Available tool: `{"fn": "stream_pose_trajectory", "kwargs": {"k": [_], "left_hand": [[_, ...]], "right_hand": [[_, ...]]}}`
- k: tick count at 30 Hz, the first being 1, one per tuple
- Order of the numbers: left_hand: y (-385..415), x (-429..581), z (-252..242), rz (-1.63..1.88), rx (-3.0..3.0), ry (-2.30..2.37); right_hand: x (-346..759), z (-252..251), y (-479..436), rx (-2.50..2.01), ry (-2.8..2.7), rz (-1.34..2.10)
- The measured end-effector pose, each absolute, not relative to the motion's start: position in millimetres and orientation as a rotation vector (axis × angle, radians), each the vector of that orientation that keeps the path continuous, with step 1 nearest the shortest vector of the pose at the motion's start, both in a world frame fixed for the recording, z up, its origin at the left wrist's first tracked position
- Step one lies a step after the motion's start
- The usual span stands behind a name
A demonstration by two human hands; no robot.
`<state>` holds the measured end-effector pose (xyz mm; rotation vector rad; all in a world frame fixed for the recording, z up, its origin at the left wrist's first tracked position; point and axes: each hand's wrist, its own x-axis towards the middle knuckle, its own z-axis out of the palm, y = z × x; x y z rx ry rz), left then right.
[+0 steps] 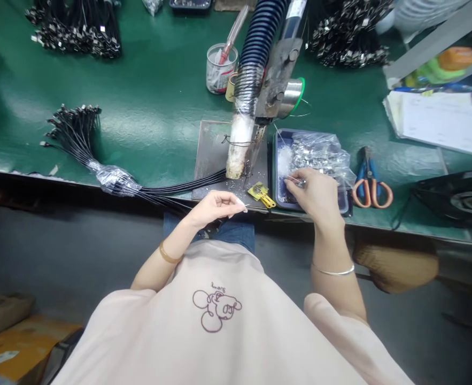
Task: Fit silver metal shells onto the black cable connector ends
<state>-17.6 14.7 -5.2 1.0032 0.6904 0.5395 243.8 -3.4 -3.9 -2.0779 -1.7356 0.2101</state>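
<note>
My left hand [218, 207] is closed in a pinch at the table's front edge. A tiny pale tip shows at its fingertips, too small to name. My right hand [316, 193] is over a blue plastic tray [278, 187], its fingers pinched around a small shiny metal part [300, 183]. Inside the tray lies a clear plastic bag [319, 152] of small metal pieces. A bundle of black cables [167, 190], wrapped in clear plastic [115, 179], runs towards my left hand; some ends pass onto a grey plate [209, 147]. Between my hands is a small yellow tool [262, 194].
A black ribbed hose [260, 37] with a whitish end [239, 141] hangs over the plate. Beside it is a solder wire spool [294, 97]. Orange-handled cutters [367, 179] lie right of the tray. A cup [221, 69] and cable bundles [79, 29] stand farther back.
</note>
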Motion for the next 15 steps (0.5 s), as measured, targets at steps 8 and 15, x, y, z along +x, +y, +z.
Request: {"fn": "stream_pose_trajectory", "kwargs": {"k": [8,15], "left_hand": [[3,-8,-16,0.832,1.118,0.892],[-10,-5,-9,0.965,1.331,0.990]], "right_hand": [[197,10,-44,-1.695,-1.201,0.531],[150,6,-53,-1.548,-1.333,0.710]]}}
